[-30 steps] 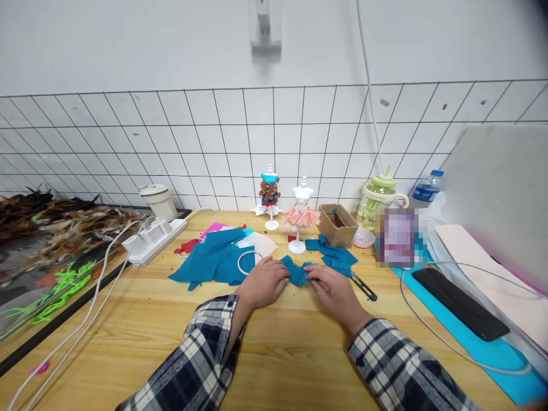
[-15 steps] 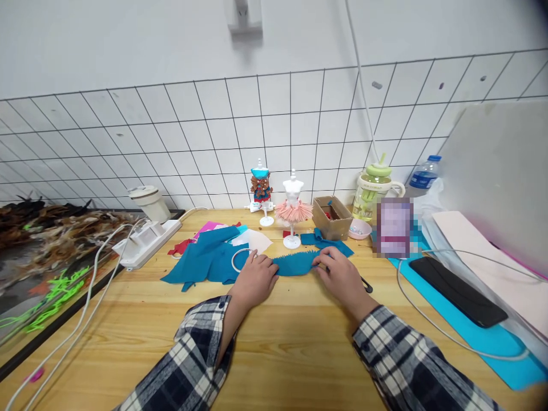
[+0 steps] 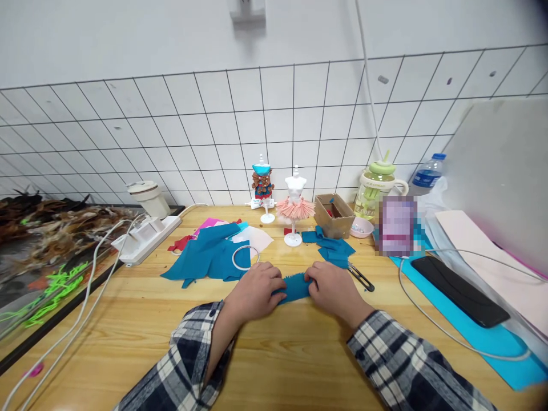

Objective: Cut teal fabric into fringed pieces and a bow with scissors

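A blue fabric strip [image 3: 295, 287] with a fringed upper edge lies between my hands on the wooden table. My left hand [image 3: 256, 291] grips its left end, thumb and fingers pressed together. The right end is pinched by my right hand [image 3: 331, 287]. Just beyond my left hand is a white ring [image 3: 246, 257], partly over a larger piece of blue fabric [image 3: 201, 254]. A small white mannequin [image 3: 295, 185] in a pleated pink skirt stands behind the strip. To the right of my right hand lies a black-handled tool [image 3: 362, 278].
Behind stand a dressed mannequin [image 3: 262, 185] and a cardboard box [image 3: 334, 217]. A pink bowl [image 3: 362, 228], bottle cup [image 3: 372, 191] and black case [image 3: 460, 291] are on the right. On the left are a power strip [image 3: 145, 238], cables and a lidded cup [image 3: 149, 198].
Both hands have moved nearer to me with the blue strip, and the right hand has shifted left. Less of the strip shows between them, and more of the black-handled tool is visible.
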A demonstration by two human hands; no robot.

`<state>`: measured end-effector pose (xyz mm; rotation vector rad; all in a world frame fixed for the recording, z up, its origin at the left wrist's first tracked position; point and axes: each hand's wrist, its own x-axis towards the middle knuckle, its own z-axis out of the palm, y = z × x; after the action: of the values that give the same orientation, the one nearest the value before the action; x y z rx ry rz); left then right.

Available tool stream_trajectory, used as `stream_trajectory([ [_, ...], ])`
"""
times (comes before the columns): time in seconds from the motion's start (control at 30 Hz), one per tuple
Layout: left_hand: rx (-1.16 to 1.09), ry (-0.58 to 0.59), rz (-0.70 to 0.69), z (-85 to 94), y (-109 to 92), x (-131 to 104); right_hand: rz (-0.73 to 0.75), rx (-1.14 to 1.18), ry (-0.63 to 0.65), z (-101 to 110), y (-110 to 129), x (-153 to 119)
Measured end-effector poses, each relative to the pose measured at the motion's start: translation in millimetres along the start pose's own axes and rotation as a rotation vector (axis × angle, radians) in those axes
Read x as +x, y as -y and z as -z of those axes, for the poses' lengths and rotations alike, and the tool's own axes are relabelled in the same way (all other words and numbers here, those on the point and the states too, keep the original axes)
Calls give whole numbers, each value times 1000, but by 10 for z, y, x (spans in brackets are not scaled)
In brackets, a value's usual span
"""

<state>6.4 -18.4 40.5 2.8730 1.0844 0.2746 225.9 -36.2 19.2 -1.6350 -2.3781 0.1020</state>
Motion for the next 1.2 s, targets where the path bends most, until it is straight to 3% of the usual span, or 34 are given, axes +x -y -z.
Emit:
stream_trajectory([
  [0.13, -97, 2, -40, 7, 138, -18, 70, -102, 55, -81, 55, -17],
  [0.27, -128, 46, 20, -66, 246, -39, 178, -88, -33, -168, 38, -17],
  [0.43, -140, 0, 179, -262, 227, -35, 154, 74, -128, -100, 73, 0],
  [0.6, -219, -70, 279, -408, 198, 9, 282, 207, 22, -74, 95, -2],
  [0.77, -204, -237, 315, -278, 110, -15, 308, 212, 133, -94, 69, -5],
  [1.0, -138, 7, 75, -156, -75, -104, 254, 155, 153, -10, 106, -25],
  [1.2, -2, 42, 20, -107, -69, -85, 246, 102, 185, -51, 157, -38],
])
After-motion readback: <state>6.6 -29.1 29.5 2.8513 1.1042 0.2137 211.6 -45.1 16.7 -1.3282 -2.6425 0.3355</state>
